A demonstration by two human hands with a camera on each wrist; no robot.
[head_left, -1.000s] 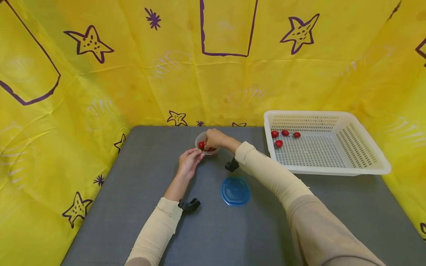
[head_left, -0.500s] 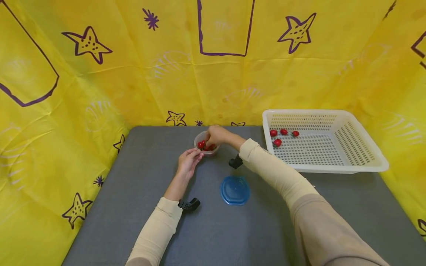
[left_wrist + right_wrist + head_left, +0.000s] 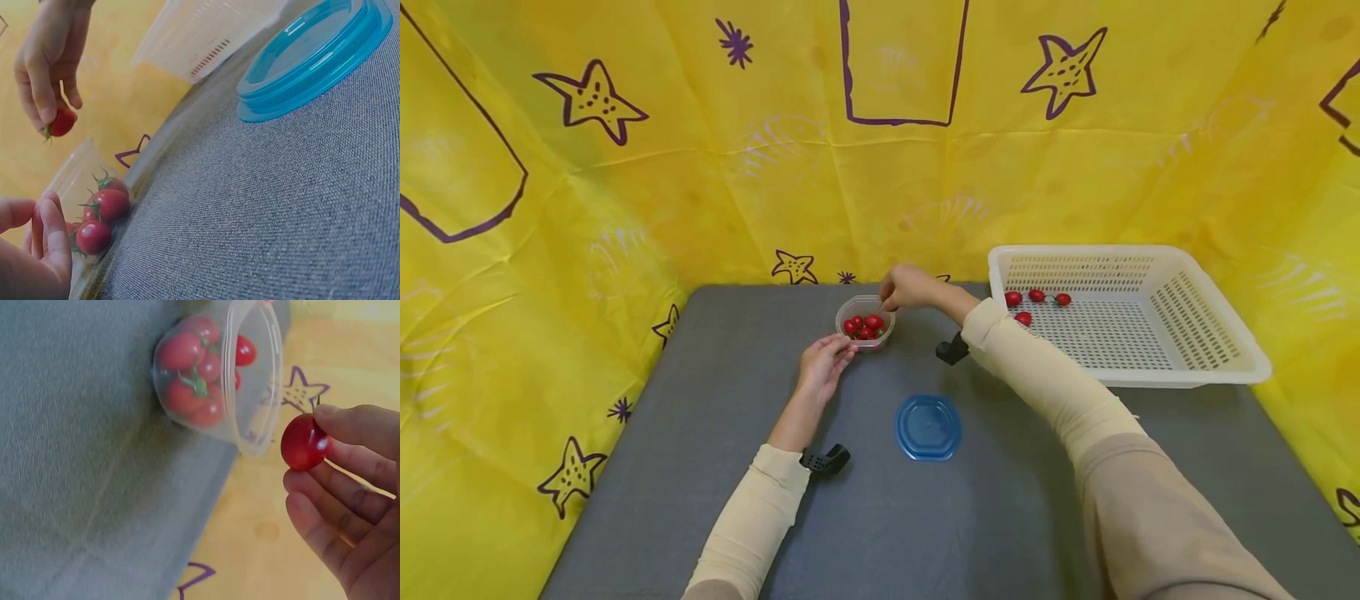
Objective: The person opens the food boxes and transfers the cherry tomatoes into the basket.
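The left hand pinched the container at seven o'clock; the right hand had risen toward two, fingers pinching a tomato, leaving it outside.

yellow backdrop: creased, printed with purple starfish | grey tabletop: woven-looking surface, far edge meeting backdrop
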